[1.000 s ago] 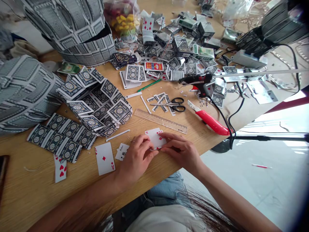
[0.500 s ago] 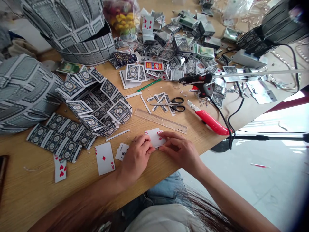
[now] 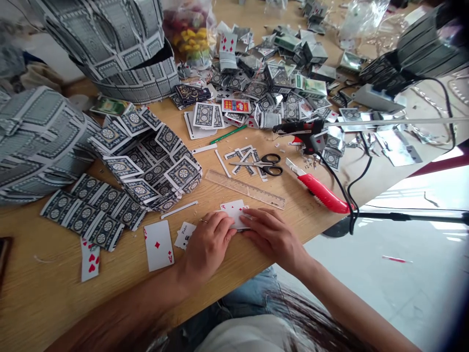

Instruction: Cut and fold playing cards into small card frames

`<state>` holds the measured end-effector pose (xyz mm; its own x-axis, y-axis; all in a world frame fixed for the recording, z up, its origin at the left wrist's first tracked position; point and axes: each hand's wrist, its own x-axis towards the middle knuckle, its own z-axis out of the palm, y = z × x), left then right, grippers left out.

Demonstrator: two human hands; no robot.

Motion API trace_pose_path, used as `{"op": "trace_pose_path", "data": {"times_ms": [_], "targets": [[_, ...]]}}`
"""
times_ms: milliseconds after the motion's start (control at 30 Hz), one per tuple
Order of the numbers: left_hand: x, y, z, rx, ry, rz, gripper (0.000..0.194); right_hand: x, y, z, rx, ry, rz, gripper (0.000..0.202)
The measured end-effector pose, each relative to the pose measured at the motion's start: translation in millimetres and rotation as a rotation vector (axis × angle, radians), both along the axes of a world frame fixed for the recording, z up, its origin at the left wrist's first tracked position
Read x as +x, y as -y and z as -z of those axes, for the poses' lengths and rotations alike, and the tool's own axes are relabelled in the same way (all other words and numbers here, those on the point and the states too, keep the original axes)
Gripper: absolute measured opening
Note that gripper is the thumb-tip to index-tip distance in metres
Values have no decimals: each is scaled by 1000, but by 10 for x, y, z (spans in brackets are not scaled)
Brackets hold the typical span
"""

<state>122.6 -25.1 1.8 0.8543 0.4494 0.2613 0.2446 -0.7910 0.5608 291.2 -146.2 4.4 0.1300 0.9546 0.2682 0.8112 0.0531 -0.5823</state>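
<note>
Near the table's front edge, a white playing card [image 3: 236, 213] with red diamonds lies face up between my hands. My left hand [image 3: 212, 238] grips its left side, thumb and fingers closed at its edge. From the right, my right hand [image 3: 273, 234] holds the other side with fingers pressed together over it. A dark patterned edge shows along the card's near side. Left of my left hand are a card marked Poker [image 3: 184, 235], partly covered by that hand, and an ace of diamonds [image 3: 159, 246].
Beyond my hands lie a clear ruler [image 3: 245, 189], black-handled scissors [image 3: 269, 164], a red cutter [image 3: 322, 192] and a glue gun [image 3: 302, 132] with its cable. A basket of woven cards [image 3: 146, 161] stands left. Piled cards and boxes [image 3: 274, 78] fill the back.
My right hand's fingers have moved further over the card, covering more of its right side, and the card's near edge looks folded up. The view has shifted slightly.
</note>
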Motion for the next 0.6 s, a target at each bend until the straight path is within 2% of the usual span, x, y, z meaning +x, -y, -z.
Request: {"op": "trace_pose_path", "data": {"times_ms": [200, 400, 600], "targets": [[-11, -3, -5, 5, 13, 4, 7, -71, 25, 38, -17, 9, 68, 35], [-28, 8, 20, 85, 29, 22, 8, -72, 38, 45, 24, 74, 50, 36], [-41, -6, 10, 99, 22, 16, 5, -75, 54, 71, 65, 58, 72, 36]]}}
